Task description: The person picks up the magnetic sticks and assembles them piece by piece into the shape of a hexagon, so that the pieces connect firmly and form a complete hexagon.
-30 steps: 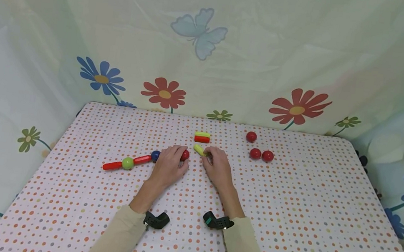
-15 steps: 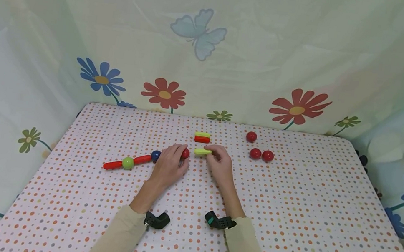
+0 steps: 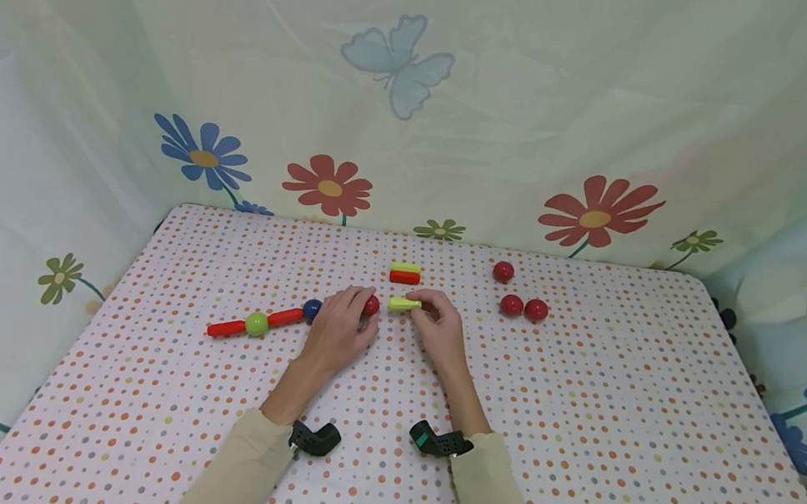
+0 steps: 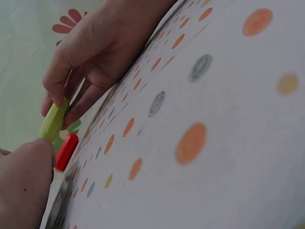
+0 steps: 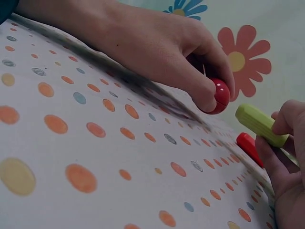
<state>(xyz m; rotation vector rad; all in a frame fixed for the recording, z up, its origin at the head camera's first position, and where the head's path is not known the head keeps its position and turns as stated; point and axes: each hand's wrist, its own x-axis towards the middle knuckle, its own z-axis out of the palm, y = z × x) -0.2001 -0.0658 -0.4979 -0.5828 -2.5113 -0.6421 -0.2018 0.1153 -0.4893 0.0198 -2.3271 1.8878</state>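
Note:
A row of red rods, a green ball and a blue ball runs along the table into my left hand. That hand grips the red ball at the row's right end with thumb and fingers. What lies between the blue and red balls is hidden beneath it. My right hand pinches one end of a yellow-green ridged rod between thumb and fingers. The rod's free end points toward the red ball, with a small gap between them in the right wrist view.
Behind the hands, another yellow-green rod lies side by side with a red rod. Three loose red balls sit at the back right. A hanging flowered cloth borders the dotted table at the back and sides.
The yellow-green rod in my right hand has swung from slanted to nearly level, its free end now facing the red ball. My left hand keeps its hold, almost unmoved.

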